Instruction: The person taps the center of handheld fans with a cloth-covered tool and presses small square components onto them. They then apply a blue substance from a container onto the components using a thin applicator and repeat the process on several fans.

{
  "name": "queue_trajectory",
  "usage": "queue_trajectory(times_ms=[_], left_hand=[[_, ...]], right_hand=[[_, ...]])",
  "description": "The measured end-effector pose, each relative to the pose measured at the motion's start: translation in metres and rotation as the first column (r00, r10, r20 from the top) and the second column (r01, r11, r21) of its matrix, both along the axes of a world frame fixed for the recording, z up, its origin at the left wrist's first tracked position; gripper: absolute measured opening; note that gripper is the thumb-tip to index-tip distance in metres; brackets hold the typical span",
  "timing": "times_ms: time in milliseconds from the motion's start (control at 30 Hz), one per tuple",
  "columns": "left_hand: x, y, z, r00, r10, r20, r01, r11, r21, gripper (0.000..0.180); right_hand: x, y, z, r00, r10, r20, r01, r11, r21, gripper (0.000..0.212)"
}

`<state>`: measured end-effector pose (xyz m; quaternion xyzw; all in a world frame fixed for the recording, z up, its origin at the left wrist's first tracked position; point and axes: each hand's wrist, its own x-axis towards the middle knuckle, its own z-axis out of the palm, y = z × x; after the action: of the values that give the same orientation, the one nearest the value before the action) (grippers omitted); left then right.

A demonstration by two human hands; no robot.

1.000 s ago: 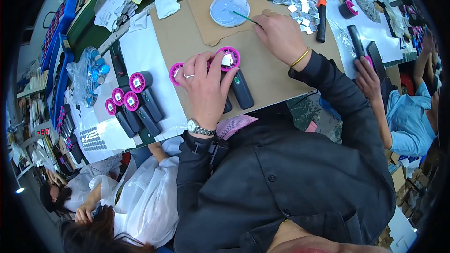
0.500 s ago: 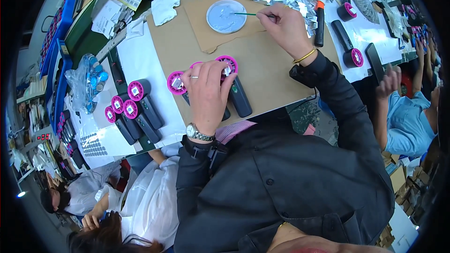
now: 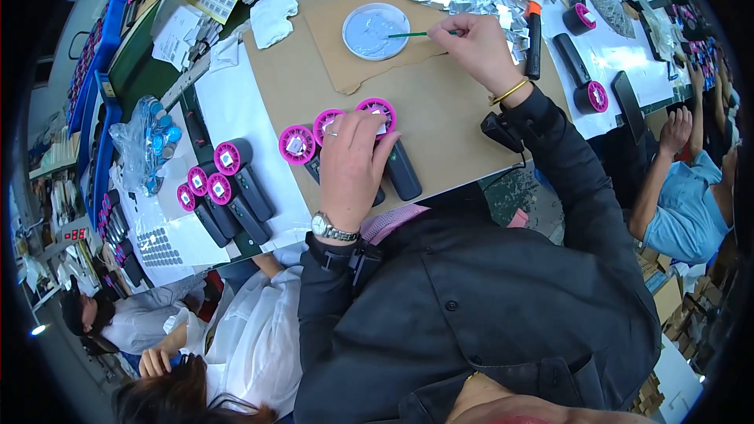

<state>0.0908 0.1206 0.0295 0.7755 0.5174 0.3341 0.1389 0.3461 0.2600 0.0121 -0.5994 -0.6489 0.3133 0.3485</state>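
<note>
Head view: just left of the right hand, a round white dish holds pale paste; thumb and fingers pinch a green stick, its far end at the paste. Nearer the wearer, the left hand covers part of three pink-rimmed dark devices, fingers bent, their hold unclear.

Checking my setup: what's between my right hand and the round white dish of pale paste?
In the head view, a thin green stick, held by the right hand, extends to the dish above brown cardboard.
</note>
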Motion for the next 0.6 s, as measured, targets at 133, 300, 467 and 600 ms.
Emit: queue_trajectory(times_ms=[133, 300, 467, 600], left_hand=[[-0.003, -0.003, 0.005, 0.998, -0.051, 0.039, 0.051, 0.999, 0.001, 0.027], [-0.001, -0.005, -0.002, 0.995, -0.083, 0.055, 0.082, 0.996, 0.017, 0.029], [0.004, 0.0, -0.011, 0.996, -0.083, -0.013, 0.084, 0.985, 0.153, 0.035], [0.009, -0.001, -0.009, 0.998, -0.028, -0.055, 0.037, 0.985, 0.17, 0.039]], right_hand=[[0.0, 0.004, -0.005, 0.996, 0.014, -0.085, -0.018, 0.999, -0.046, 0.028], [0.0, 0.008, -0.01, 0.979, 0.017, -0.202, -0.04, 0.993, -0.112, 0.026], [0.006, -0.005, 0.024, 0.901, -0.03, -0.434, -0.088, 0.964, -0.249, 0.024], [0.012, -0.008, 0.017, 0.868, -0.022, -0.496, -0.077, 0.981, -0.178, 0.024]])
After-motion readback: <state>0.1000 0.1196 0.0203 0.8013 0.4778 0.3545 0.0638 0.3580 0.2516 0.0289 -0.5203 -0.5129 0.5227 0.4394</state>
